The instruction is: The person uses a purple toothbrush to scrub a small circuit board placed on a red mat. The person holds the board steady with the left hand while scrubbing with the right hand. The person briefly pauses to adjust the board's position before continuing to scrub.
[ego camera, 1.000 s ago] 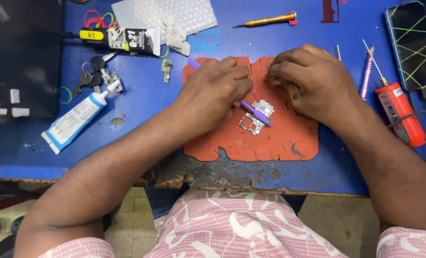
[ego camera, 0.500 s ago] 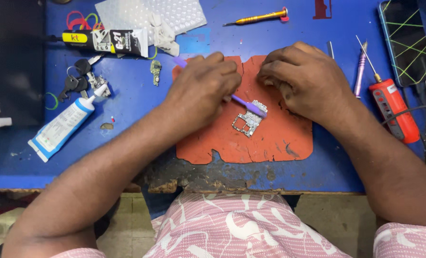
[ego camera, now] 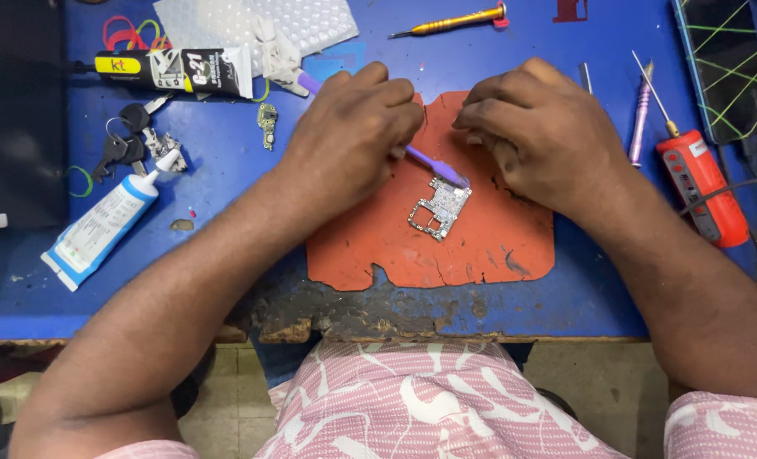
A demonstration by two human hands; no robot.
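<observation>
Brushing a circuit board on the orange mat
Left hand [ego camera: 349,140] fingers pinching purple brush [ego camera: 436,167], tip touching circuit board [ego camera: 439,207] mid-mat [ego camera: 480,246] near surface's front edge; right hand [ego camera: 544,132] fingers curled together, resting just beside board

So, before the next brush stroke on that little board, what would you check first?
1. Brush gripped: ok, the left hand is closed round its purple handle.
2. Brush head on the board: ok, it meets the board's top edge.
3. Board on the mat: ok, it lies flat on the orange mat.
4. Board held steady: cannot tell, the right hand rests just beside it, fingertips hidden.
5. Room to move: ok, the screwdrivers and glue tube lie off the mat.
</observation>
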